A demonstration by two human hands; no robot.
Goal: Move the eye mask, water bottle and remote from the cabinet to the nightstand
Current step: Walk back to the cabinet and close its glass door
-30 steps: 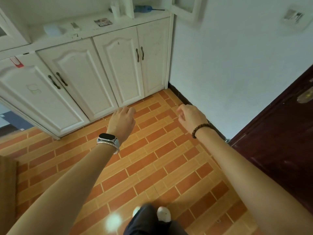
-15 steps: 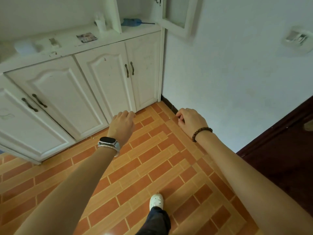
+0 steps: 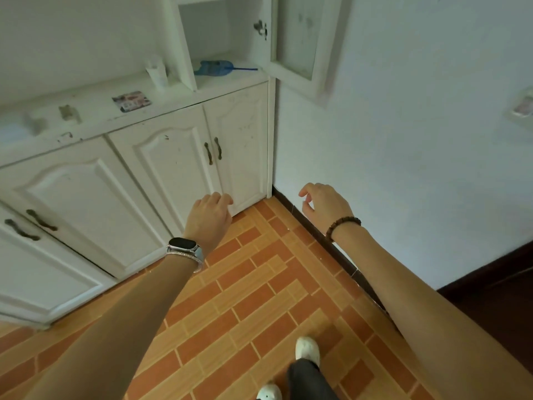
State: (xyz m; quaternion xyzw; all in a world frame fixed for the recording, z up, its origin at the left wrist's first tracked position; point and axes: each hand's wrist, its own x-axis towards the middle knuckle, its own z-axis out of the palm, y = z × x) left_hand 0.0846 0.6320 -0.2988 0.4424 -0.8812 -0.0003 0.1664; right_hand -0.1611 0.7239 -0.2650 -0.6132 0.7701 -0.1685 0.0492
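Note:
A white cabinet [image 3: 184, 93] stands ahead with a counter top. A pale translucent water bottle [image 3: 157, 72] stands on the counter by the upright divider. A blue fabric item with a thin blue strap [image 3: 215, 67], apparently the eye mask, lies inside the open upper compartment. A small grey blurred object [image 3: 69, 112] lies further left on the counter; I cannot tell if it is the remote. My left hand [image 3: 209, 217] and my right hand [image 3: 324, 203] hang low in front of the lower doors, both holding nothing, fingers loosely apart.
The upper compartment's glass door [image 3: 297, 44] swings out to the right, over the corner. A printed card [image 3: 131, 101] lies on the counter. A white wall [image 3: 403, 140] is at right, a dark wooden door [image 3: 496, 298] at lower right. The floor is orange tile [image 3: 259, 298].
The view has moved closer to the cabinet and tilted up, so the open upper compartment shows. Both hands stay held out in front with nothing in them.

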